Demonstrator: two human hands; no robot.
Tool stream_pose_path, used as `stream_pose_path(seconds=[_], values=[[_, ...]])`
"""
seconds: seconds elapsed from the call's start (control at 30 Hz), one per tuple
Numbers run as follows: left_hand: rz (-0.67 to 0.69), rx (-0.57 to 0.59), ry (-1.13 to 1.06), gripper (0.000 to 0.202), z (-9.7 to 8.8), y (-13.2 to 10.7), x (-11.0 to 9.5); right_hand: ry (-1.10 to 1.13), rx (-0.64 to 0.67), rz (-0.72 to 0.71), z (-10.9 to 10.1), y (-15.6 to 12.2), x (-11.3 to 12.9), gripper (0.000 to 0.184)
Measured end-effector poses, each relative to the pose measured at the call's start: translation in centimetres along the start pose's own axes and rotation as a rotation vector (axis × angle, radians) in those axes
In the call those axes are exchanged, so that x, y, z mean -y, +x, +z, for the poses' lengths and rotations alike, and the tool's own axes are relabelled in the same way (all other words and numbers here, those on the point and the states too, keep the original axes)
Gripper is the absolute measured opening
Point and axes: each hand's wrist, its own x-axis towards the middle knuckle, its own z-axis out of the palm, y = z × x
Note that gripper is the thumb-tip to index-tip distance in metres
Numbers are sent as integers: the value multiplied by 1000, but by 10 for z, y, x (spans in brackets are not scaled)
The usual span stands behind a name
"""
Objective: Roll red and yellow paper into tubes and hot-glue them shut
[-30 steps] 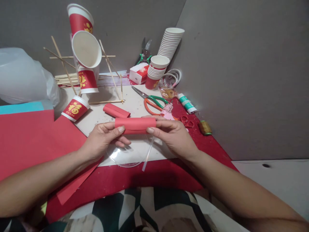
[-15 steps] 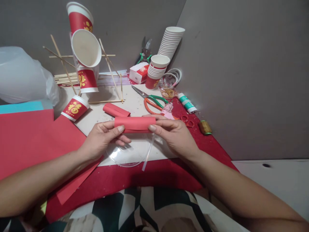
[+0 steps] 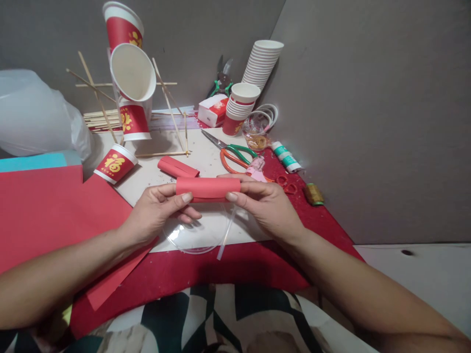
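Between both hands is a small tube of rolled red paper (image 3: 208, 186), held level above the white board. My left hand (image 3: 162, 208) pinches its left end, thumb on the front. At its right end my right hand (image 3: 263, 201) grips it the same way; some fingertips are hidden behind the paper. A second red paper roll (image 3: 178, 167) lies on the board just beyond. Below the tube are a round clear plastic lid or disc (image 3: 195, 238) and a translucent plastic stick (image 3: 226, 233).
Large red paper sheets (image 3: 55, 211) cover the left side. Behind stand a wooden stick frame (image 3: 162, 154) and joined paper cups (image 3: 133, 73). Scissors (image 3: 217, 139), stacked cups (image 3: 241, 105), a white-and-green roll (image 3: 286, 157) and a thread spool (image 3: 313, 194) lie to the right. A grey wall (image 3: 368, 122) rises beyond.
Both hands hold the red paper tube in nearly the same place. The whole view has shifted very slightly; nothing has been taken up or let go.
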Motion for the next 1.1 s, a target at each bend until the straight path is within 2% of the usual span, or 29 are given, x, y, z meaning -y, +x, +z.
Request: stream_pose_path(seconds=[0.27,0.53,0.9,1.1], values=[[37,-1,24,34,2,-2,-3,33,-33,59,2,2,3,22],[36,-13,7,27,2,-1,-3,58,-10,42,1,1,3,21],[46,-38,10,19,-2,0,0,-23,15,48,-1,0,2,20],[64,-49,-19,16,-5,2,0,-92,-35,2,-2,0,0,20]])
